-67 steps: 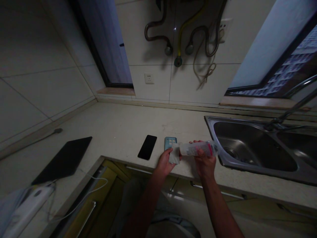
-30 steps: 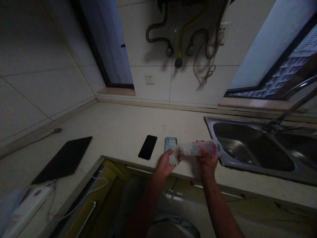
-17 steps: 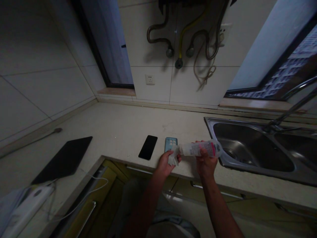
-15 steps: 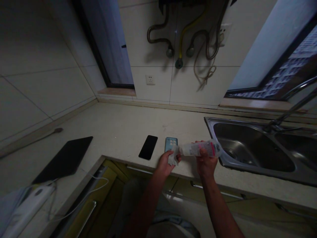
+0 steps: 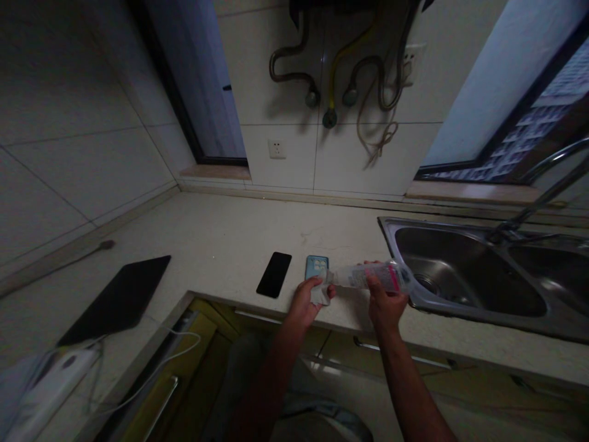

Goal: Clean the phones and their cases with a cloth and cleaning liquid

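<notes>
My right hand (image 5: 385, 301) is wrapped round a clear plastic bottle (image 5: 361, 276) with a pink and white label. The bottle lies nearly level above the counter, its neck pointing left. A pale cloth or tissue (image 5: 321, 293) is pinched in my left hand (image 5: 306, 301), right at the bottle's mouth. Behind the left hand lies a light blue phone case (image 5: 317, 264), its lower part hidden by the fingers and cloth. To its left, a black phone (image 5: 275, 274) rests flat on the counter (image 5: 239, 233).
A steel double sink (image 5: 464, 270) with a faucet (image 5: 510, 227) is set in at the right. On the left lie a flat black panel (image 5: 119, 298), a white device (image 5: 57, 387) and a white cable (image 5: 170, 362). Pipes (image 5: 294, 77) hang on the wall.
The bottle has turned slightly in my right hand, which has shifted a little to the right. My left hand still holds the cloth at its mouth. The view has moved slightly.
</notes>
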`<state>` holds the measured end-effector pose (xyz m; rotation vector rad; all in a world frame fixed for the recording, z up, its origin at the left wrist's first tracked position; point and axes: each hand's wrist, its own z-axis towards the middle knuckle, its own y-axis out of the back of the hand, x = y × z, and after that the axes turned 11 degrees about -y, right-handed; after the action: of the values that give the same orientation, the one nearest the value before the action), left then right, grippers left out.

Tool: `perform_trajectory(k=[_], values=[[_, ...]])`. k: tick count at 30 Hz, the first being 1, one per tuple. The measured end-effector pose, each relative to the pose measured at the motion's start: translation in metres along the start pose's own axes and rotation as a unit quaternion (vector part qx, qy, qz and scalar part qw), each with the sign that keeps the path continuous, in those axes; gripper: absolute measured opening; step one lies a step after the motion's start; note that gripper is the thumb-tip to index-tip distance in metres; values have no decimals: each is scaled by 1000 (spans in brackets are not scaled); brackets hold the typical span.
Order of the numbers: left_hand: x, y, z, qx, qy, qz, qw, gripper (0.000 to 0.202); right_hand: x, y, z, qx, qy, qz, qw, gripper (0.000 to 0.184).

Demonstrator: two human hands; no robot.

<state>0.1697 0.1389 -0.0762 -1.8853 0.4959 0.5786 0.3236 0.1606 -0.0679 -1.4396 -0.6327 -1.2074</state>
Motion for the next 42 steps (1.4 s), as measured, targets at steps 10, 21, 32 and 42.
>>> perform_trajectory(k=[10,21,32,42], values=[[3,-10,-6,43,-54,51,996,22,1,-5,-8,21,-1,-59,998,40],[0,-17,-11,-1,-53,57,997,29,-1,-11,-8,31,66,-136,988,42],[-3,-17,-13,-47,-97,165,980,25,-3,-14,-5,61,163,-215,961,39],[-7,0,-9,37,-118,161,979,29,7,-14,9,67,135,-281,948,39]])
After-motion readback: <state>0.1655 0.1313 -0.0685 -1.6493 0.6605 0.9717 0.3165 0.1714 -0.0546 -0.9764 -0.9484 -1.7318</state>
